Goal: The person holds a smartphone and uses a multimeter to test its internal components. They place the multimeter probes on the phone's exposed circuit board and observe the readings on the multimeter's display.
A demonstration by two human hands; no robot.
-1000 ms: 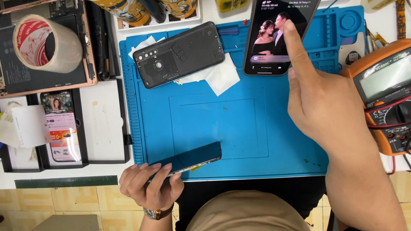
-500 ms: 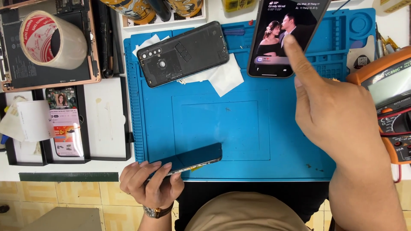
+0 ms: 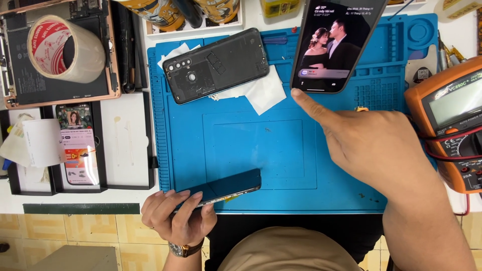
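Note:
My left hand (image 3: 178,218) grips a dark phone (image 3: 228,186) by its near end, holding it over the front edge of the blue work mat (image 3: 261,145). My right hand (image 3: 369,145) reaches across the mat with its index finger stretched out; the fingertip is at the bottom edge of a lit phone (image 3: 334,42) that shows a picture of two people. A black phone back cover (image 3: 217,65) lies tilted at the mat's far left on white paper scraps (image 3: 263,93).
A tape roll (image 3: 65,48) rests on an opened tablet (image 3: 60,85) at far left. Black trays (image 3: 80,145) hold a small lit phone and white paper. An orange multimeter (image 3: 449,123) with red and black leads sits at right. Bottles stand at the back.
My right index finger has slid down from the lit phone's screen to its bottom edge. The left hand keeps its hold on the dark phone.

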